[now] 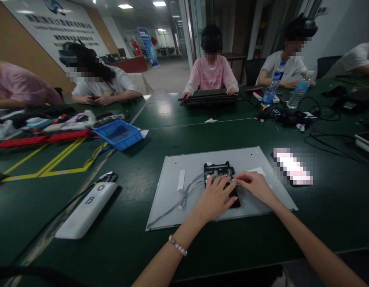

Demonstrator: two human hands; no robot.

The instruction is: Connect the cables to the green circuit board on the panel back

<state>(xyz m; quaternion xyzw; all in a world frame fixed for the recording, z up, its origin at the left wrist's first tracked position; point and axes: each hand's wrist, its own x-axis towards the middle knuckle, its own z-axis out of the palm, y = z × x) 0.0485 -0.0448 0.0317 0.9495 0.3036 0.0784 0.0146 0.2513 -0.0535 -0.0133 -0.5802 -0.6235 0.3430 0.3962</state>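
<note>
Black rectangular frame with a green circuit board, worked by two bare hands

The black frame [220, 166] lies around the middle of a pale grey, flat rectangular panel [169, 179], which rests on the dark green bench [127, 207] near its front edge. Thin grey wires [192, 185] run from the frame's left side toward the panel's near left corner.

The left hand [214, 197] is spread over the frame, fingers apart, apparently steadying it. The right hand [254, 185] has thumb and forefinger drawn close at the frame's right edge; whether they pinch something small, I cannot tell.

The step in hand looks like fine fingertip work at that right edge. The next move seems to call for a light, exact touch there, with the left hand bracing the frame and the wires kept slack.
</note>
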